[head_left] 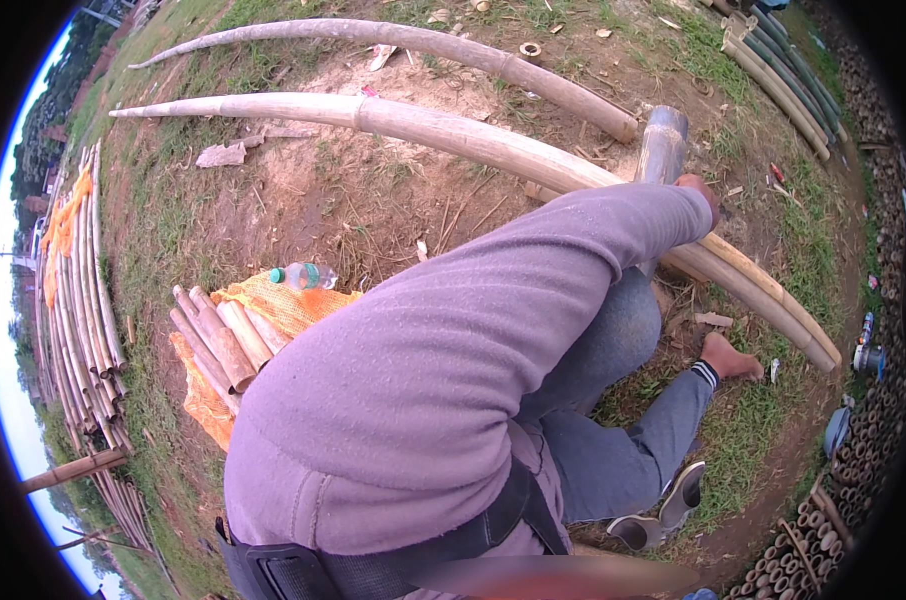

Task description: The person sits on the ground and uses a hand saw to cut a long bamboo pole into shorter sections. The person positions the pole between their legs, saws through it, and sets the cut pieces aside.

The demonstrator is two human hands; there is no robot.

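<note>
My left arm, in a lavender sleeve (453, 300), reaches from the lower left across the middle to the upper right. At its end my left hand (701, 192) shows only in part, beside a thick grey bamboo post (664, 142) and a long pale bamboo pole (473, 138). Its fingers are mostly hidden, so what it holds or touches is unclear. The pole tapers to the left and runs under my forearm; a length of bamboo (753, 285) emerges beyond it to the right. My right hand is not in view.
Another curved pole (423, 40) lies farther off. Cut bamboo (228, 345), orange netting (298, 305) and a plastic bottle (303, 276) are at the left. Long poles (78, 290) lie beyond. A bare foot (730, 358) and grey shoes (663, 508) are at the right, near stacked bamboo (803, 545).
</note>
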